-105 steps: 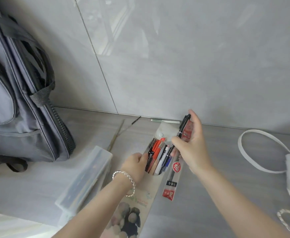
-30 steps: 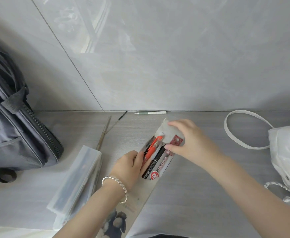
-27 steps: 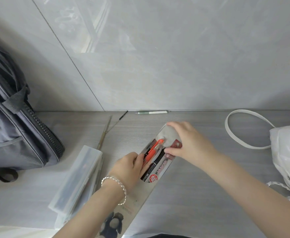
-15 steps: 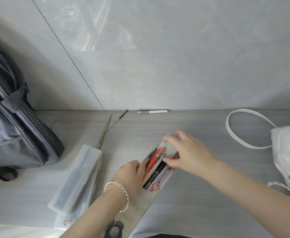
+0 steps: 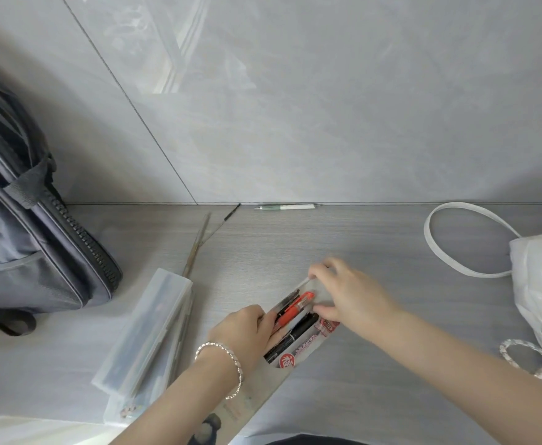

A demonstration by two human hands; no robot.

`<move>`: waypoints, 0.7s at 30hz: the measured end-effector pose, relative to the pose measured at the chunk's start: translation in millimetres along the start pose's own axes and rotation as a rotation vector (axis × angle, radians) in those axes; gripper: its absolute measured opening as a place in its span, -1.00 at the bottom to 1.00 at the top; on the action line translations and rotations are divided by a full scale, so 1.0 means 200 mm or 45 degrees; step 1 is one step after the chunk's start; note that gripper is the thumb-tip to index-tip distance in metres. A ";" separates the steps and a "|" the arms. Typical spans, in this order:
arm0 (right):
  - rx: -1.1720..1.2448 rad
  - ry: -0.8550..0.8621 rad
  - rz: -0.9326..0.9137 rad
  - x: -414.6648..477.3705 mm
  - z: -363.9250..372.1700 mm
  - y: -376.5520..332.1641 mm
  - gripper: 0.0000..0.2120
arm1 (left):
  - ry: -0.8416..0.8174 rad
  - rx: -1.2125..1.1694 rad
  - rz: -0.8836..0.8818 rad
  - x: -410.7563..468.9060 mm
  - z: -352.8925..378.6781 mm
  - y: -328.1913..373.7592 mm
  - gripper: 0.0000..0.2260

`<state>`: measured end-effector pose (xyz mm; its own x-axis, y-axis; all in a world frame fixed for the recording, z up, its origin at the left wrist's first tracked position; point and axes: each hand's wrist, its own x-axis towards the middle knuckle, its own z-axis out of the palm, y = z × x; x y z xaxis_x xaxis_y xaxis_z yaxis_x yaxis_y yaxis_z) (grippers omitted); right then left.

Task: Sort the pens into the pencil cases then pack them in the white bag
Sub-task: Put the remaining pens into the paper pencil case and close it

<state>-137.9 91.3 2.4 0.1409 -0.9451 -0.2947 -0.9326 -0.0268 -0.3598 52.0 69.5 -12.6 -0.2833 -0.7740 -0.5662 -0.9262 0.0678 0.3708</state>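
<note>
A flat printed pencil case [image 5: 263,390] lies slantwise on the grey table, its clear top end showing several pens, among them a red pen [image 5: 295,308] and a black pen [image 5: 295,335]. My left hand [image 5: 247,329], with a bracelet on the wrist, grips the case's left edge beside the pens. My right hand [image 5: 343,293] pinches the case's clear flap at its upper end. Two clear plastic pencil boxes [image 5: 147,335] lie stacked to the left. The white bag [image 5: 539,284] sits at the right edge, its strap looped on the table.
A grey backpack [image 5: 22,245] leans at the left. A green and white pen [image 5: 285,207] lies against the tiled wall. Thin sticks [image 5: 199,242] and a thin black pen refill [image 5: 231,211] lie near the wall. A braided cord [image 5: 526,351] lies beside the white bag.
The black pen my right hand held above the case now lies inside it. The case has been drawn nearer to me, and my right hand has folded the clear flap down over the pens.
</note>
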 end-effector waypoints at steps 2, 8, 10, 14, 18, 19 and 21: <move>0.031 -0.084 0.013 0.00 0.01 0.00 -0.52 | -0.007 -0.053 -0.049 -0.01 0.00 0.01 -0.65; -0.018 -0.165 0.094 -0.02 0.06 -0.01 -0.49 | -0.026 -0.099 -0.081 -0.03 0.05 0.03 -0.68; 0.002 -0.124 0.106 -0.02 0.05 -0.01 -0.46 | -0.020 -0.119 -0.068 -0.02 0.04 0.03 -0.70; 0.275 0.055 0.120 -0.02 -0.02 0.02 -0.53 | -0.006 -0.173 -0.050 -0.01 0.01 0.01 -0.70; 1.089 0.268 0.378 0.06 -0.09 0.17 -0.82 | 0.046 -0.232 0.005 -0.01 -0.05 -0.02 -0.67; 1.310 0.267 0.444 0.08 -0.11 0.20 -0.87 | 0.058 -0.261 0.005 0.00 -0.06 -0.03 -0.66; 1.570 0.162 0.509 0.14 -0.12 0.25 -0.87 | 0.064 -0.308 -0.021 0.01 -0.09 -0.05 -0.65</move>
<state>-187.6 55.2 -3.0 -0.1693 -0.8440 -0.5089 0.0246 0.5126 -0.8583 64.8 55.3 -4.3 -0.2507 -0.8045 -0.5385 -0.8422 -0.0930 0.5310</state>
